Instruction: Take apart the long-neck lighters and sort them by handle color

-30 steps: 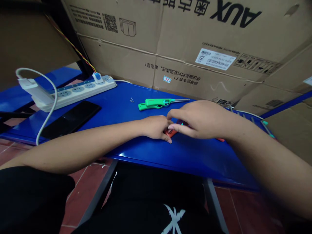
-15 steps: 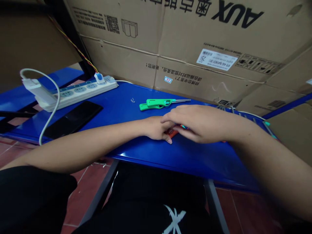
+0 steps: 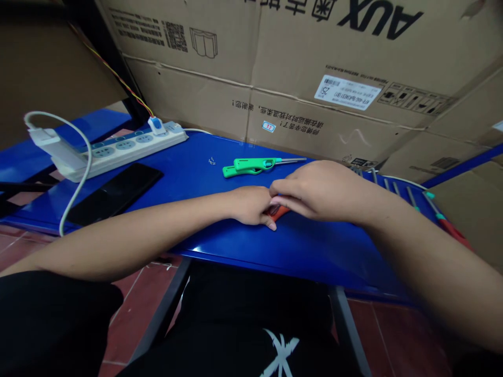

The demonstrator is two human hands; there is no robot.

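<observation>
On the blue table, my left hand is closed round an orange-red object, of which only a small part shows. My right hand is above and against it, thumb and fingers pinched together; what they hold, if anything, is hidden. Just behind the hands lie two green lighters with long metal rods, one overlapping the other. A few tiny pale bits lie to the left of them.
A white power strip with a plugged-in charger and cable stands at the left, beside a black phone. A large cardboard box rises behind the blue table. Several metal rods and a red handle lie at the right.
My right hand has drawn its fingers together and shifted slightly up and right. My left hand keeps its place on the orange-red object. The view has moved slightly.
</observation>
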